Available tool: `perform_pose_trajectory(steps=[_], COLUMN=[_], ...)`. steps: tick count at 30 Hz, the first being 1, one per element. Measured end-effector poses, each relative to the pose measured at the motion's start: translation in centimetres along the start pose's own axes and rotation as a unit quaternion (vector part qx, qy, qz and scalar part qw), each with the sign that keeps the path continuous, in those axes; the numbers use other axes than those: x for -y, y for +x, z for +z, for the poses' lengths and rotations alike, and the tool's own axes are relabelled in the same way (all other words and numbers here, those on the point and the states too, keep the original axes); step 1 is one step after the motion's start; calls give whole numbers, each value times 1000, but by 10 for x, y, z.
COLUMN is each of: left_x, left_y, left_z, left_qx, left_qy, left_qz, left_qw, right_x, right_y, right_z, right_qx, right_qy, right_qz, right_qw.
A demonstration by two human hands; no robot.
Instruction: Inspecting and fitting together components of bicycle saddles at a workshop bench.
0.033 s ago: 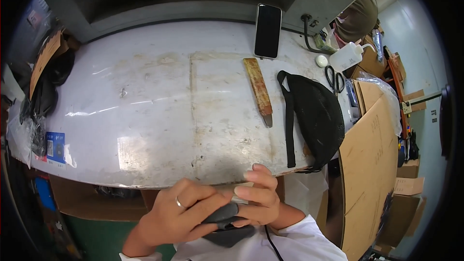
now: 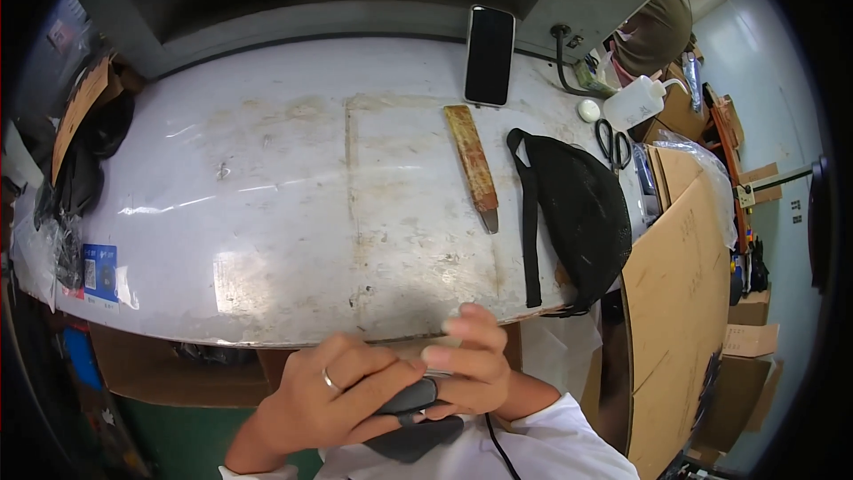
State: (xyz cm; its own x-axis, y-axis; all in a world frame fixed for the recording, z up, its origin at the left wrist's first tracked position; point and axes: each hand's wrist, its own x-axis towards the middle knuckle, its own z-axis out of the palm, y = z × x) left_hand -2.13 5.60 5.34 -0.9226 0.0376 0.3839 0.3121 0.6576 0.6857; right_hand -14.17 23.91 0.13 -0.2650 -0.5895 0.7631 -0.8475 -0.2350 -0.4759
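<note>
A dark grey piece with a smooth rounded end point(image 2: 411, 396) is held between my two hands, just off the table's near edge; its kind cannot be made out. My left hand point(image 2: 333, 388), with a ring on one finger, is closed over it from the left. From the right, the curled fingers of my right hand point(image 2: 475, 360) grip the same piece, the upper ones slightly blurred. Beneath it hangs a darker grey flap point(image 2: 422, 442) against the white clothing. On the table lie a knife-like tool with a worn yellow-brown handle point(image 2: 472, 164) and a black mesh pouch with a strap point(image 2: 582, 218).
A phone point(image 2: 490, 55) rests at the back of the worn white table point(image 2: 284, 151), before a grey metal housing point(image 2: 338, 22). Black-handled scissors point(image 2: 613, 144), a round white lid point(image 2: 588, 110) and a white squeeze bottle point(image 2: 633, 103) are back right. Cardboard point(image 2: 680, 302) stands along the right side.
Both hands stay in nearly the same place. My right fingers have shifted slightly, and the dark grey piece has turned a little between the hands. The flap below it has moved slightly.
</note>
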Motion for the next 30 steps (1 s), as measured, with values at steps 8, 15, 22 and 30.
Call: perform_pose_trajectory(steps=[8, 15, 22, 30], left_x=[4, -10, -11, 3], left_y=[-7, -11, -27, -11], left_z=[12, 11, 19, 24], left_qx=[-75, -40, -61, -302], left_qy=[61, 61, -51, -204], left_qz=[74, -5, -140, -238], left_qw=[993, 997, 987, 900], right_x=[0, -9, -21, 15], right_y=[1, -3, -7, -5], right_z=[14, 27, 41, 16], right_qx=[-63, -44, -150, -70], right_qy=[57, 349, 230, 236], right_qz=[-54, 222, 185, 316], right_qw=[995, 910, 943, 916])
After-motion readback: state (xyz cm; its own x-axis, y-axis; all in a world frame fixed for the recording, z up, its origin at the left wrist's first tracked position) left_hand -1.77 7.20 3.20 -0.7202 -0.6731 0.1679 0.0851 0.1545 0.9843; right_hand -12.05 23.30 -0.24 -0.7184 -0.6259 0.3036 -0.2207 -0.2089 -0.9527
